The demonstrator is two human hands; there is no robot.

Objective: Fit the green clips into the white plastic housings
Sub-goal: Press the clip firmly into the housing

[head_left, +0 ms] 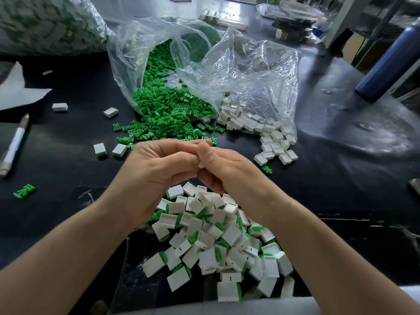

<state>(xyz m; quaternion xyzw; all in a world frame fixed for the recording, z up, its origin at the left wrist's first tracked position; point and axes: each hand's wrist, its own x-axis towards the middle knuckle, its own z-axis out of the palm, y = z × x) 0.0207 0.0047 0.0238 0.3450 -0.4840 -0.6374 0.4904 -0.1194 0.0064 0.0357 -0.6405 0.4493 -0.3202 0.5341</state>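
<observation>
Mid-task: we pinch one white housing (201, 165), mostly hidden, between left hand (159, 164) and right hand (227, 171) above a large pile of fitted housings (218, 242), while many green clips (168, 110) and empty housings (261, 133) lie unassembled farther out on the bench (341, 178), so much work is left.

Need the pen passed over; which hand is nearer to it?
Left. The pen lies at the far left; the left hand is to its right, and the right hand farther right.
</observation>
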